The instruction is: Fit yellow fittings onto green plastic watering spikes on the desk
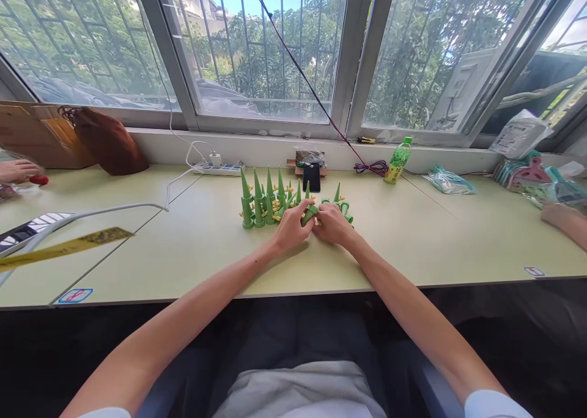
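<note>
Several green cone-shaped spikes (258, 212) with small yellow parts stand upright in rows on the pale table, left of and behind my hands. My left hand (294, 225) is closed around one green spike piece (310, 214), which is tilted between its thumb and fingers. Right beside it, my right hand (333, 223) has its fingers pinched together close to the held piece; what they grip is too small to make out. More green pieces (345, 209) stand or lie just behind and to the right of my right hand.
A black phone (311, 177) lies behind the spikes near a small box. Further back are a power strip (219, 169), a green bottle (398, 161) and coiled cable (372, 168). Other people's hands show at the far left (18, 171) and far right (562, 215).
</note>
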